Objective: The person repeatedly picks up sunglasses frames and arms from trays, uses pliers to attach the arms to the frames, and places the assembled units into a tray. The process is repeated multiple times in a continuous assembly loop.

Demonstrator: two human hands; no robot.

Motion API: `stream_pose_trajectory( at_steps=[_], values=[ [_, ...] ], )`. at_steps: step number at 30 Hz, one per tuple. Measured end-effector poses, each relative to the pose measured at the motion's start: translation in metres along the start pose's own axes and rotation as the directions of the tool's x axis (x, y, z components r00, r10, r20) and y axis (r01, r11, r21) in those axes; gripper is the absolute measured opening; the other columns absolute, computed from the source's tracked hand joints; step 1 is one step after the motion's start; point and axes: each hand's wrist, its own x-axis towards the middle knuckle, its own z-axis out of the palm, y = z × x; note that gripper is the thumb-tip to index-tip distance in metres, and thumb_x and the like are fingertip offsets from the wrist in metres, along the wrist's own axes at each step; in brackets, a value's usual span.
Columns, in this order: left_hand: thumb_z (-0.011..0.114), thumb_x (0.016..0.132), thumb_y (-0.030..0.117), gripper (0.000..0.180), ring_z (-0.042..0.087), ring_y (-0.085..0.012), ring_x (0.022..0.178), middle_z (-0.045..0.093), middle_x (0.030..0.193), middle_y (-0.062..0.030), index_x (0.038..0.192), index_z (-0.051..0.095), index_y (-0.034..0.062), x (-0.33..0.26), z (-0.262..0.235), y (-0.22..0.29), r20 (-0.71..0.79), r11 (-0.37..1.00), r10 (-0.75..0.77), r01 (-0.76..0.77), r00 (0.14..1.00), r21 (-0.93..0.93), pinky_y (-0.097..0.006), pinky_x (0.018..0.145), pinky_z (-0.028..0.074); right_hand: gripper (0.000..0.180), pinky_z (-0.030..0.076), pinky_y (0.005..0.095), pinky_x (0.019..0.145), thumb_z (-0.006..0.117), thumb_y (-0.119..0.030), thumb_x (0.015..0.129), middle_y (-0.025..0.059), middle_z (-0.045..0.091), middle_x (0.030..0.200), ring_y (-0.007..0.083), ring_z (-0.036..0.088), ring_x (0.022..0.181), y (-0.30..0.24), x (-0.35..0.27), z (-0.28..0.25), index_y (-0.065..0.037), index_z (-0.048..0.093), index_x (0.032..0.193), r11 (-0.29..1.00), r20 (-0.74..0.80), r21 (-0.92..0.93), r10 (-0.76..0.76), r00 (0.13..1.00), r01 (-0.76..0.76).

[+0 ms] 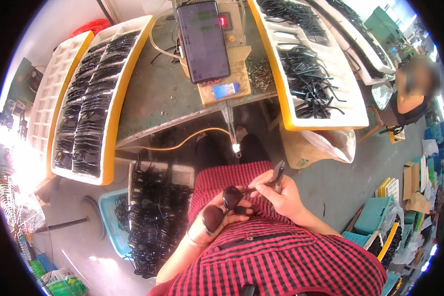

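In front of my apron, my left hand (216,202) is closed on a pair of dark sunglasses (233,196), whose two lenses show at its fingers and wrist side. My right hand (287,198) is closed beside it, its fingertips meeting the sunglasses' far end. A slim dark tool with a grey part (279,172) sticks up from the right fingers; its exact kind is not clear. A thin black temple arm (249,191) seems to run between the two hands. Just beyond them is a metal nozzle-like fixture (236,147) with a bright tip, fixed to the bench edge.
A workbench (153,111) holds a phone (203,42), a small blue box (225,90) and yellow-edged foam trays (108,163) (330,121) of black eyewear parts. A crate of black frames (155,217) stands left, near a fan (19,207). Another person (414,98) sits right.
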Motion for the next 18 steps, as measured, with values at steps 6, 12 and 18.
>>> stream_pose_trajectory(
  at_steps=[6,12,18],
  values=[
    [0.059,0.094,0.009,0.063,0.055,-0.0186,0.108,0.054,0.120,-0.0121,0.147,0.026,0.0011,0.012,0.002,0.008,-0.016,0.699,0.225,-0.150,0.974,0.700,-0.032,0.093,0.046,0.013,0.055,0.0293,0.073,0.057,-0.010,0.096,0.0112,0.067,0.095,0.0178,0.068,0.080,0.013,0.022,0.001,0.003,0.061,0.098,0.990,-0.143,0.005,0.141,0.980,-0.142],
    [0.040,0.105,0.031,0.045,0.059,-0.0245,0.112,0.055,0.126,-0.0171,0.139,0.039,0.0016,0.061,-0.014,0.004,-0.298,0.887,0.271,-0.117,0.915,0.448,-0.036,0.091,0.052,0.011,0.056,0.0287,0.072,0.057,-0.009,0.097,0.0107,0.067,0.092,0.0179,0.070,0.082,0.023,0.035,0.002,0.001,0.060,0.099,0.992,-0.173,-0.012,0.123,0.977,-0.127],
    [0.040,0.105,0.029,0.038,0.063,-0.0256,0.106,0.061,0.118,-0.0161,0.128,0.049,0.0002,0.071,-0.021,0.011,-0.351,0.950,0.208,-0.103,0.913,0.293,-0.039,0.090,0.054,0.015,0.056,0.0288,0.072,0.057,-0.012,0.097,0.0110,0.068,0.092,0.0192,0.070,0.082,0.037,0.041,-0.011,0.002,0.059,0.102,0.985,-0.227,0.066,0.172,0.959,-0.161]
  ],
)
